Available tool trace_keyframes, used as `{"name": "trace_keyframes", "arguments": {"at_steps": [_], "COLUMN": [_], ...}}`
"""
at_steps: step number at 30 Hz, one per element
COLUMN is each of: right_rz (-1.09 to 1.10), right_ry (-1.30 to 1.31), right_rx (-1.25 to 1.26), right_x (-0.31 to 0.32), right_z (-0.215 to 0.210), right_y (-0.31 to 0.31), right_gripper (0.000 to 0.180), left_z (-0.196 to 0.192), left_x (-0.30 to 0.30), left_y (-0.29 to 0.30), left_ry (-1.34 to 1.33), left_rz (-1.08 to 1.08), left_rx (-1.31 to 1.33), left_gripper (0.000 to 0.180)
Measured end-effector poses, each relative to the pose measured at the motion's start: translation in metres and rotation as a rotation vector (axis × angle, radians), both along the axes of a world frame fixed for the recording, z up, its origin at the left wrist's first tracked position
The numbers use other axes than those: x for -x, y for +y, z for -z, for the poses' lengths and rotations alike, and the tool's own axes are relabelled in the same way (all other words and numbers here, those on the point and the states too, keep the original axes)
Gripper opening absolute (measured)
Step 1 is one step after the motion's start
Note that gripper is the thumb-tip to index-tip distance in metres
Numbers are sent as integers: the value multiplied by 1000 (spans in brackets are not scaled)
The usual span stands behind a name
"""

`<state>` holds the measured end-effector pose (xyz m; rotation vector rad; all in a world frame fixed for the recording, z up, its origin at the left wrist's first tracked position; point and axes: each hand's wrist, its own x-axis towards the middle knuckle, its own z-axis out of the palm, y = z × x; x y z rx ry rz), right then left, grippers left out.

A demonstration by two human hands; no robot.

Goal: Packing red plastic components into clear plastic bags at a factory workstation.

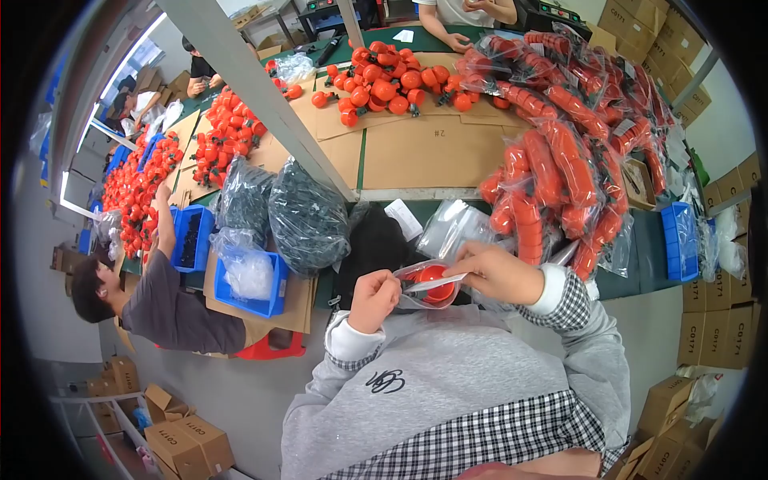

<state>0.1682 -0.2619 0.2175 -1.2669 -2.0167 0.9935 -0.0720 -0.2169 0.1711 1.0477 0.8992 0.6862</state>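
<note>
Both hands' grip pinches a crinkly clear bag point(424, 286) holding round orange parts point(432, 280).

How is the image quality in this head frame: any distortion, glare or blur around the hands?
Head view: strong fisheye bending, the grey beam and table edges curve, with black corners at the rim; lighting even and bright, window glare upper left; left hand and right hand reasonably sharp; clear bag with its red part shows slight sheen.

Clear plastic bag point(426, 286) with 1 orange-red round part point(433, 277) inside, mouth toward the right, tilted, above the lap.
</note>
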Motion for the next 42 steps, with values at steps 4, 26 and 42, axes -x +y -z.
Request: {"name": "trace_keyframes", "arguments": {"at_steps": [4,26,42], "right_rz": [125,102,173], "right_ry": [-349,-483,-613], "right_rx": [-375,-597,-537], "right_x": [13,40,56], "right_z": [-6,14,30], "right_y": [-4,-7,4], "right_gripper": [22,18,11], "left_z": [-2,-2,-5], "left_x": [-2,1,2], "left_y": [-3,-10,-15], "left_ry": [-3,19,53], "left_rz": [2,12,18], "left_rx": [2,-15,-16], "left_gripper": [22,20,19]}}
